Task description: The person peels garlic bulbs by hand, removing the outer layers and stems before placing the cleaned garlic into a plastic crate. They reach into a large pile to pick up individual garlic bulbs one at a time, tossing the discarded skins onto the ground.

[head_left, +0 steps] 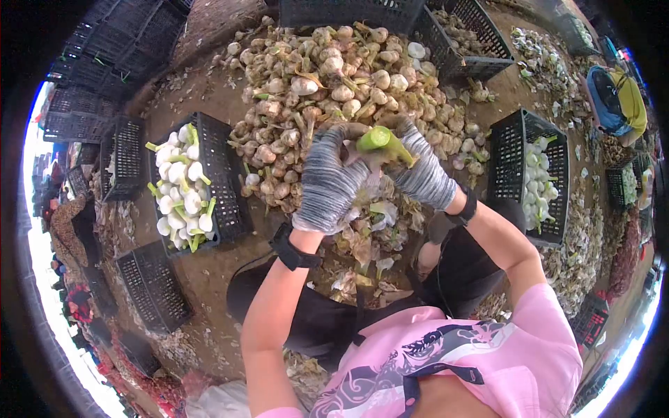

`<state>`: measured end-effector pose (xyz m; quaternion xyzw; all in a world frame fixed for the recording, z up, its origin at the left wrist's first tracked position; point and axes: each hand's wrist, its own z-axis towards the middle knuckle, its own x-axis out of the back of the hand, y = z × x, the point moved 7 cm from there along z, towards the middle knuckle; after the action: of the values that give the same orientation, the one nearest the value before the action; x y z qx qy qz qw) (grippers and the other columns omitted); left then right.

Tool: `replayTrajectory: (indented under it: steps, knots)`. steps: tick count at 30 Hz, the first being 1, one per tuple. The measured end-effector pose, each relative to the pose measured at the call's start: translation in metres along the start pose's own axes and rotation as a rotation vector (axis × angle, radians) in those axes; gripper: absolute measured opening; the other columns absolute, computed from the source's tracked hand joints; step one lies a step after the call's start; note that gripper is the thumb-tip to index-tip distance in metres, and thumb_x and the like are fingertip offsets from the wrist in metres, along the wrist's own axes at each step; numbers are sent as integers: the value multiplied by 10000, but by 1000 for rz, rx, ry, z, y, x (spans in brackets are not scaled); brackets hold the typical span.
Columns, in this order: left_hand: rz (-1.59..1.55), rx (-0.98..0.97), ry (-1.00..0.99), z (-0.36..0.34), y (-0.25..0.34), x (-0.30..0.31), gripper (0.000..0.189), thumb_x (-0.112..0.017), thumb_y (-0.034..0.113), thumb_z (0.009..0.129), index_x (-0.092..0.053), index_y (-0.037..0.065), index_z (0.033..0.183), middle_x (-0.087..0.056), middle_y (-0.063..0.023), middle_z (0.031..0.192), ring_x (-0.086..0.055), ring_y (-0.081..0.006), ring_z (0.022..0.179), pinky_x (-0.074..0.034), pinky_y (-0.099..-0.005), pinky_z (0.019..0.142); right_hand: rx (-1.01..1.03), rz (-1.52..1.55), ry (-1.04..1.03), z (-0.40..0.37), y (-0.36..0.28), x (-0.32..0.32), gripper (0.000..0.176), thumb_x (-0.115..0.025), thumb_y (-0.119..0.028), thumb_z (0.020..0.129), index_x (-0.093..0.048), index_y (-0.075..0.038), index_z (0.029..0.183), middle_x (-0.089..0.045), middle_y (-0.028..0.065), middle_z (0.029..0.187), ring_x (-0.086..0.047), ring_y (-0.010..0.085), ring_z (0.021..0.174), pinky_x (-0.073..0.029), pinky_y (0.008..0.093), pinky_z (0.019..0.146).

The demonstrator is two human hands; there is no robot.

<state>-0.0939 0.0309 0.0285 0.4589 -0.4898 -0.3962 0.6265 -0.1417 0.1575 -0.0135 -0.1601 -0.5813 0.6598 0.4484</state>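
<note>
Nearest is the pink shirt [446,362], with loose garlic skins [380,226] on the ground beyond it. Over these skins, the left hand [329,175] and right hand [424,171], in gray striped gloves, both grip 1 garlic stem [376,138], its cut green end showing between them; the gloves partly hide the rest. On either side stand 2 black crates, the left crate [224,191] and right crate [507,160], each holding white bulbs. Farther off lies a heap of brownish bulbs [300,108], with a far crate [348,12] behind it.
</note>
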Motion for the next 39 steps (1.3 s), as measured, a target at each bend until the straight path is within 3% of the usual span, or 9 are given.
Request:
replayTrajectory:
  steps: [7, 10, 11, 14, 20, 22, 29, 31, 39]
  knots:
    - [-156, 61, 58, 2, -25, 12, 243, -622, 73, 769, -554, 8, 993, -575, -50, 917, -542, -105, 800, -464, -245, 691, -436, 396, -1, -3, 16, 7, 250, -543, -58, 757, -568, -11, 1001, -608, 44, 909, -587, 182, 827, -463, 266, 754]
    - [-254, 146, 73, 1, -24, 21, 246, -595, 143, 814, -548, -5, 1004, -590, -50, 929, -530, -95, 827, -456, -254, 721, -132, 585, 31, 7, 11, 13, 237, -502, -75, 789, -556, -12, 1011, -607, 64, 936, -584, 175, 861, -480, 287, 767]
    - [-303, 145, 27, 1, -21, 22, 262, -597, 162, 816, -547, -2, 1015, -590, -48, 931, -530, -97, 832, -450, -260, 741, -639, 1118, -12, 2, 19, -2, 239, -472, -110, 813, -534, -18, 1025, -603, 74, 945, -591, 200, 864, -497, 316, 772]
    - [-402, 184, -41, -1, -21, 22, 316, -616, 201, 807, -543, 10, 1048, -590, -46, 937, -539, -115, 865, -435, -276, 800, -890, 1491, 184, -11, 47, -1, 214, -459, -134, 819, -524, -32, 995, -600, 88, 910, -591, 218, 862, -497, 335, 778]
    - [-1331, 398, -112, -1, -41, -8, 351, -616, 218, 796, -522, 28, 1075, -571, -79, 1007, -556, -182, 918, -457, -320, 826, -884, 1541, 56, -16, 58, -30, 137, -506, -83, 797, -516, -42, 928, -603, 86, 801, -595, 146, 671, -513, 220, 547]
    - [-1248, 350, -61, -2, -57, -6, 330, -588, 224, 813, -517, 21, 1064, -570, -89, 1018, -555, -199, 933, -453, -337, 841, -521, 707, -199, -28, 59, -38, 131, -520, -58, 803, -512, -14, 925, -602, 79, 852, -577, 130, 709, -503, 224, 617]
    - [-1286, 686, 450, -5, -99, 8, 265, -408, 209, 885, -506, 33, 1058, -576, -79, 1026, -562, -171, 928, -513, -283, 715, -489, 586, -850, -63, 0, -57, 252, -581, -186, 782, -565, 6, 945, -594, 106, 825, -560, 183, 746, -458, 259, 676]
    - [-1295, 700, 390, -4, -113, 5, 286, -403, 195, 876, -496, 22, 1083, -545, -104, 1086, -532, -194, 993, -479, -332, 804, 83, -87, -1044, -67, -6, -46, 282, -605, -222, 768, -564, 8, 926, -587, 112, 751, -559, 233, 705, -459, 289, 642]
    - [-1341, 718, 159, -8, -100, -23, 318, -349, 167, 894, -451, -6, 1140, -513, -142, 1131, -515, -235, 1021, -432, -380, 902, -248, -10, -62, 2, 6, -3, 328, -610, -230, 773, -486, -10, 982, -583, 70, 772, -555, 217, 629, -480, 334, 610]
